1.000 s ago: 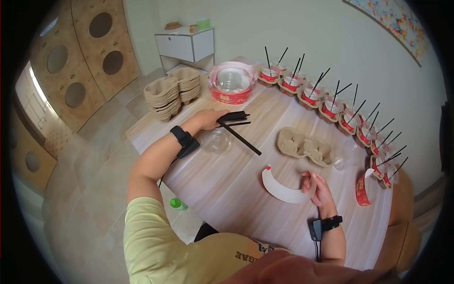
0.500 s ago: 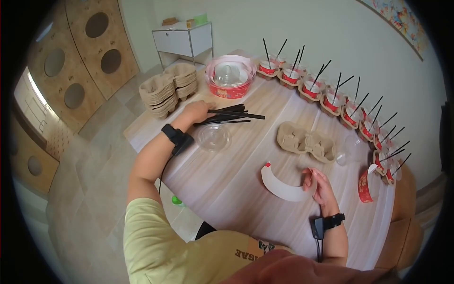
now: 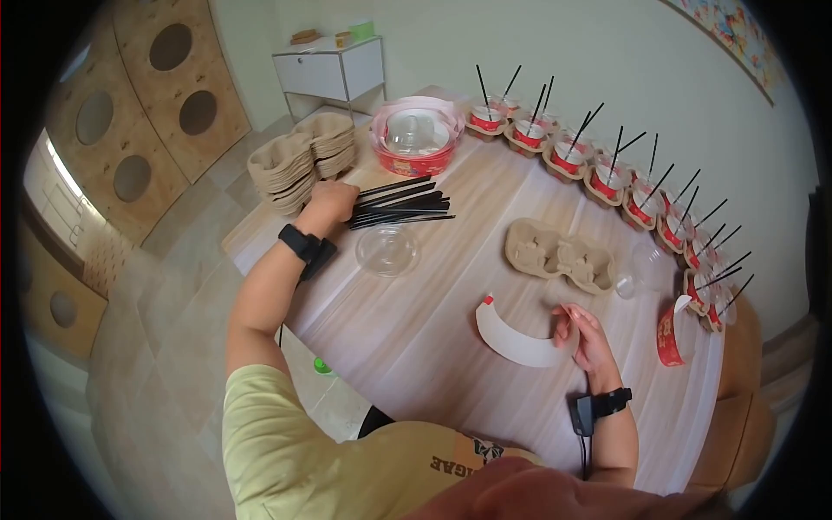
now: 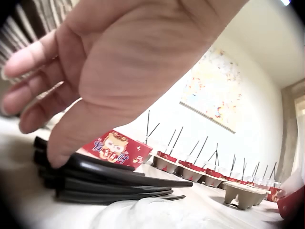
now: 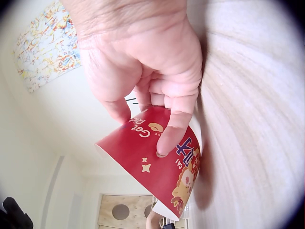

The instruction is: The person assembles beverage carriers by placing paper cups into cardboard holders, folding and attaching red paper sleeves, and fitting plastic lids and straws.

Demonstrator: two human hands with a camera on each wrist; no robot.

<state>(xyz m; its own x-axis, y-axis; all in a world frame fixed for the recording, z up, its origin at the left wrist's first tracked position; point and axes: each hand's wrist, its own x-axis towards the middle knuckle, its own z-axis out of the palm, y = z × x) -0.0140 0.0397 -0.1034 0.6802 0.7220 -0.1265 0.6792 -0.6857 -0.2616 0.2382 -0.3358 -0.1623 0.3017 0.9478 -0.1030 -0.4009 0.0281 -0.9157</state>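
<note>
My left hand (image 3: 332, 201) is at the near-left ends of a pile of black straws (image 3: 403, 206) lying on the table. In the left wrist view its thumb rests against the straw ends while the other fingers stretch out loosely past them. A clear plastic lid (image 3: 388, 251) lies just in front of the straws. My right hand (image 3: 591, 342) pinches one end of a curved paper cup sleeve (image 3: 518, 348) close over the table. Its white inside faces up in the head view; the right wrist view shows the red printed outside (image 5: 150, 152), with fingers and thumb on it.
A cardboard cup carrier (image 3: 559, 256) sits mid-table, with clear plastic lids (image 3: 641, 270) and a red sleeve (image 3: 670, 334) to its right. Carriers with red cups and straws (image 3: 607, 180) line the far edge. Stacked carriers (image 3: 299, 160) and a sleeve bundle (image 3: 416, 163) stand at the back left.
My left hand has moved back and left, and the straws it held now lie together on the table. The right hand keeps its hold on the sleeve, nearly still.
</note>
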